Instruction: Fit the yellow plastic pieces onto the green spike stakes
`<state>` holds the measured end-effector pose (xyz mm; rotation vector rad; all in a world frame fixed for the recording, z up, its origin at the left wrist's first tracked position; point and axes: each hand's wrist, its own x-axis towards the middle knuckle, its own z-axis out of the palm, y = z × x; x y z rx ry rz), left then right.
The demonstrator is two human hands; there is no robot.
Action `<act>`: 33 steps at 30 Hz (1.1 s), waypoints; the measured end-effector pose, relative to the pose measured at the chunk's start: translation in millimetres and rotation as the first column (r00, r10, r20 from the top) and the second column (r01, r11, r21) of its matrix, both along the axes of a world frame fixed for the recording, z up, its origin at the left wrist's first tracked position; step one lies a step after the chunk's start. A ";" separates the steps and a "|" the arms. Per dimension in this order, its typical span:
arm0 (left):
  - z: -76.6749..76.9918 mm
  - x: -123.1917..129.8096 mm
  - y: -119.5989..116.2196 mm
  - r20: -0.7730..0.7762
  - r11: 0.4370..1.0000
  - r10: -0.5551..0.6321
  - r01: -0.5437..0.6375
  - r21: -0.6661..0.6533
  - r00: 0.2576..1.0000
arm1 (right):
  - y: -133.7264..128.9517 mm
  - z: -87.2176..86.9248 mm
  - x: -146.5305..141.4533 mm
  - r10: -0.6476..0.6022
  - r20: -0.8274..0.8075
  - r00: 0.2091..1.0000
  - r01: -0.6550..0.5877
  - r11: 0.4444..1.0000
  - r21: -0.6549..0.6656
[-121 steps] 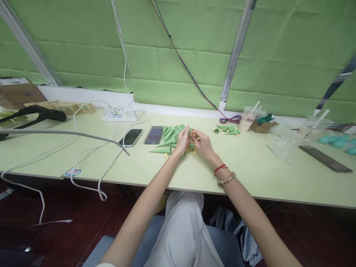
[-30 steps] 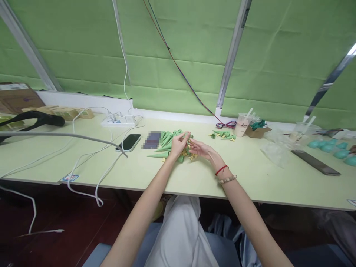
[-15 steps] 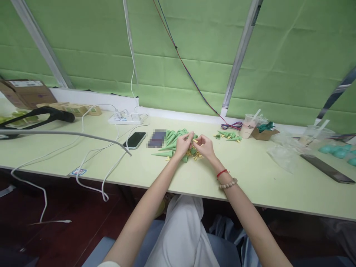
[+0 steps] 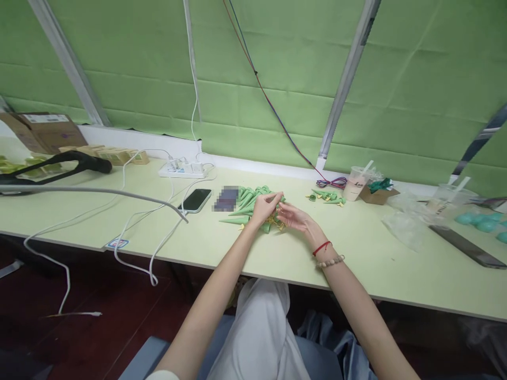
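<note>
Green cone-shaped pieces [image 4: 248,196] lie in a pile at the middle of the table, with small yellow pieces [image 4: 280,227] at its near right side. Over the pile, my left hand [image 4: 265,208] has its thumb and fingers pinched together near a green piece; what they hold is too small to make out. Close beside it on the right, my right hand [image 4: 293,217] is turned with the palm partly up and its fingers stretched out, nothing visible in them. A smaller group of green and yellow pieces [image 4: 327,197] lies farther right.
A phone [image 4: 197,200] and white cables lie left of the pile, before a power strip [image 4: 182,169]. To the right are a drink cup [image 4: 355,183], a small cardboard box [image 4: 377,194], plastic bags [image 4: 406,221] and a dark phone [image 4: 465,245].
My right hand has opened from a pinch on a yellow piece and turned its palm up. My left hand stays pinched over the pile. The view has shifted slightly.
</note>
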<state>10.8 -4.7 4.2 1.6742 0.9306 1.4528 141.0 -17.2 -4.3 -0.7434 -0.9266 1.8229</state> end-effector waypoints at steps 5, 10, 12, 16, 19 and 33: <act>-3.9 -1.5 1.9 -0.058 0.997 0.082 -0.081 0.018 0.995 | 5.1 -1.3 2.8 -0.029 -0.015 0.999 0.029 1.000 -0.011; -9.2 0.3 3.4 -0.119 0.996 0.077 -0.072 0.047 0.990 | 10.3 -9.2 9.1 0.003 0.041 0.999 -0.006 0.998 0.056; -11.4 1.9 4.6 -0.145 0.996 0.082 -0.077 0.039 0.986 | 10.8 -12.7 8.4 -0.090 0.149 0.985 0.064 0.984 0.167; -11.0 3.6 3.6 -0.132 0.991 0.134 -0.128 0.046 0.982 | 8.3 -14.4 0.7 -0.410 0.218 0.886 0.297 0.861 0.413; -6.0 2.5 -0.1 -0.036 0.998 0.070 -0.070 0.004 0.997 | 5.2 -8.8 -2.0 -0.336 0.142 0.931 0.278 0.906 0.320; 12.5 -5.4 -5.3 0.119 0.924 -0.360 0.371 -0.093 0.926 | 2.1 -1.1 15.8 0.173 -0.049 0.984 -0.176 0.982 -0.068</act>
